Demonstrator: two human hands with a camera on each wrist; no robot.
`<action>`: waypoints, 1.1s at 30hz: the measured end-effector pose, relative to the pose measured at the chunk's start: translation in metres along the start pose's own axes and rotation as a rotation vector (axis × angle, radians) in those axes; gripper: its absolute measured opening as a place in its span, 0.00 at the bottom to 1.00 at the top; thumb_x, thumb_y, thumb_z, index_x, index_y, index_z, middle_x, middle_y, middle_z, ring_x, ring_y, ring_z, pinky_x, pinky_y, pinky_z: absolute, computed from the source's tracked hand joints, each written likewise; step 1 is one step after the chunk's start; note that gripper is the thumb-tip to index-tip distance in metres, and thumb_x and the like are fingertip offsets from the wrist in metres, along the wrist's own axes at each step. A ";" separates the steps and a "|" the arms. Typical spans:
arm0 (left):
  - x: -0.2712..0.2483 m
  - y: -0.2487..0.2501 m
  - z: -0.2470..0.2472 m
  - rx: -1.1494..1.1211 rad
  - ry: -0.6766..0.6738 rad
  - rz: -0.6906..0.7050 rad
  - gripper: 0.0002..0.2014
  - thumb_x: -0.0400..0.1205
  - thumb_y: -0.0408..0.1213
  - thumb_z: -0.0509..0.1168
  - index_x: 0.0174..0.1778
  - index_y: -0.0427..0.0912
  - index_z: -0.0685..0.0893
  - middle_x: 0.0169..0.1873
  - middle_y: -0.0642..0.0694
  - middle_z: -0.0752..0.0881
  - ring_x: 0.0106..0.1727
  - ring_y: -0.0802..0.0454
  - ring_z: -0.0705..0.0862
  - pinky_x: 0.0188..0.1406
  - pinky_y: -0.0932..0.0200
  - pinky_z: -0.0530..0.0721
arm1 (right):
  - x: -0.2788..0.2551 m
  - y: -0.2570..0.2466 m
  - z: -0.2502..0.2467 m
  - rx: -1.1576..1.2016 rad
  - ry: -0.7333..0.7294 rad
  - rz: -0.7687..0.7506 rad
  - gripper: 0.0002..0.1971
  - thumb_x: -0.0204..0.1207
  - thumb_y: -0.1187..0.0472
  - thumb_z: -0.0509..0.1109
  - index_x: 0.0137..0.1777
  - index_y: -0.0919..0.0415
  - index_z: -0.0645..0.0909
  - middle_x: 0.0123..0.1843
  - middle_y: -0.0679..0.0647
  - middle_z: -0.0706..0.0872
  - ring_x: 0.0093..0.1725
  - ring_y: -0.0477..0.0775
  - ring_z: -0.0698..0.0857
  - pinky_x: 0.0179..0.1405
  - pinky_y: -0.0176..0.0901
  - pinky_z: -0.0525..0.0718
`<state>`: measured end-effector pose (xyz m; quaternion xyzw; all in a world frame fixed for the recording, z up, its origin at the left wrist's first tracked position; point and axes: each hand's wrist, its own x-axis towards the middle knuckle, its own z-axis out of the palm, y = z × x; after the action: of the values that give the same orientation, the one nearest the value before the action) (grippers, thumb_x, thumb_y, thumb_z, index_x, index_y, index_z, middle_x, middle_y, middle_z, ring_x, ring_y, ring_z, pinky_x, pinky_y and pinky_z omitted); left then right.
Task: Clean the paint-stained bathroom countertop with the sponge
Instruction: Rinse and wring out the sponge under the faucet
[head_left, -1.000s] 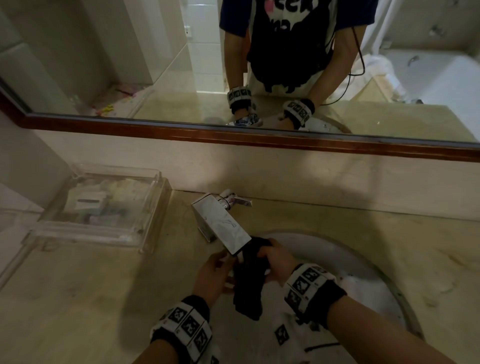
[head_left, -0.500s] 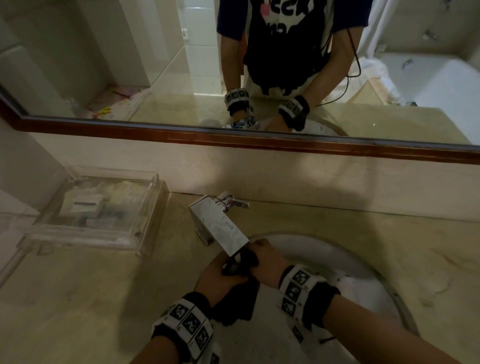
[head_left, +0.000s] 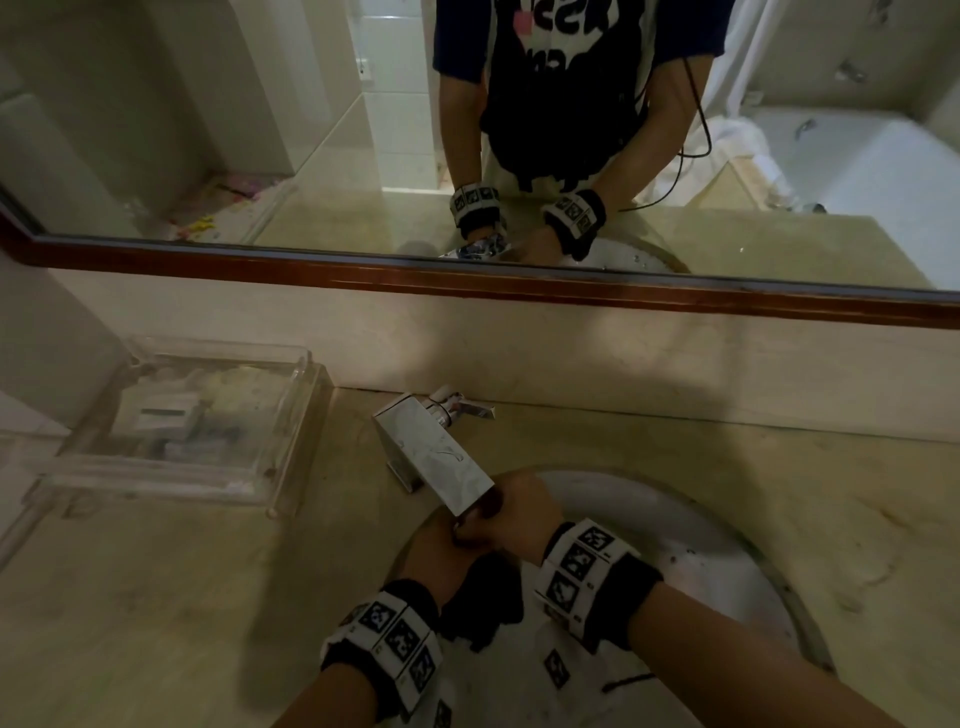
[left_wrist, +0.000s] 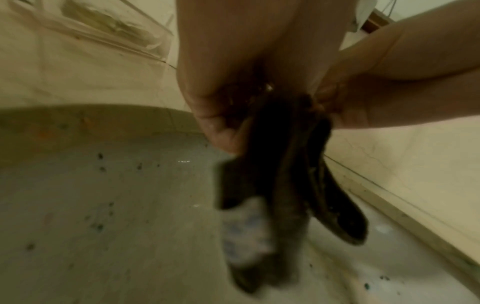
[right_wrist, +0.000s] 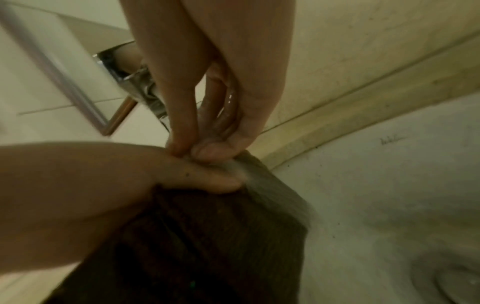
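A dark, limp sponge (head_left: 480, 603) hangs over the white sink basin (head_left: 675, 545), just under the chrome faucet spout (head_left: 434, 457). My left hand (head_left: 447, 551) grips its bunched top from the left, and my right hand (head_left: 511, 512) pinches the same top from the right; the two hands touch. In the left wrist view the sponge (left_wrist: 280, 185) dangles in wet folds below both hands, with a pale patch on one side. In the right wrist view my right hand's fingertips (right_wrist: 213, 152) press together on the sponge (right_wrist: 207, 246). The beige marble countertop (head_left: 156, 597) surrounds the basin.
A clear plastic tray (head_left: 197, 415) with small items stands at the back left of the counter. Dark specks dot the basin wall (left_wrist: 103, 205). A wood-framed mirror (head_left: 519, 283) runs along the wall behind the faucet. The drain (right_wrist: 454, 283) lies low on the right.
Both hands have drawn together under the spout and bunched the sponge's top. The sponge, held spread between them before, now hangs lower beside my left wrist.
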<state>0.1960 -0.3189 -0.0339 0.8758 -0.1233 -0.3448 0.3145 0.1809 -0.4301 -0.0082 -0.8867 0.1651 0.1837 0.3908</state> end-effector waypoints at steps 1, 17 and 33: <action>0.000 0.000 0.000 -0.019 -0.008 -0.015 0.21 0.87 0.40 0.55 0.76 0.37 0.66 0.75 0.40 0.72 0.74 0.46 0.73 0.69 0.62 0.69 | 0.001 -0.001 0.001 -0.005 -0.011 0.036 0.23 0.71 0.52 0.71 0.22 0.56 0.64 0.25 0.48 0.67 0.20 0.44 0.72 0.23 0.26 0.69; 0.000 0.002 0.001 -0.086 0.042 0.027 0.17 0.83 0.44 0.62 0.66 0.42 0.77 0.62 0.39 0.83 0.66 0.41 0.80 0.69 0.53 0.76 | 0.011 -0.010 -0.051 0.248 0.151 -0.192 0.30 0.75 0.79 0.58 0.77 0.58 0.67 0.73 0.58 0.77 0.71 0.54 0.77 0.65 0.38 0.76; -0.059 0.026 0.000 0.020 -0.239 0.362 0.17 0.83 0.34 0.61 0.69 0.41 0.76 0.66 0.44 0.81 0.61 0.56 0.78 0.49 0.76 0.73 | -0.102 0.045 -0.056 -0.082 -0.148 -0.001 0.34 0.76 0.58 0.72 0.79 0.58 0.61 0.77 0.54 0.70 0.76 0.53 0.70 0.72 0.39 0.68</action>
<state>0.1525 -0.3132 0.0135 0.7954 -0.3183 -0.3829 0.3455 0.0829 -0.4857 0.0447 -0.8860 0.1279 0.2550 0.3655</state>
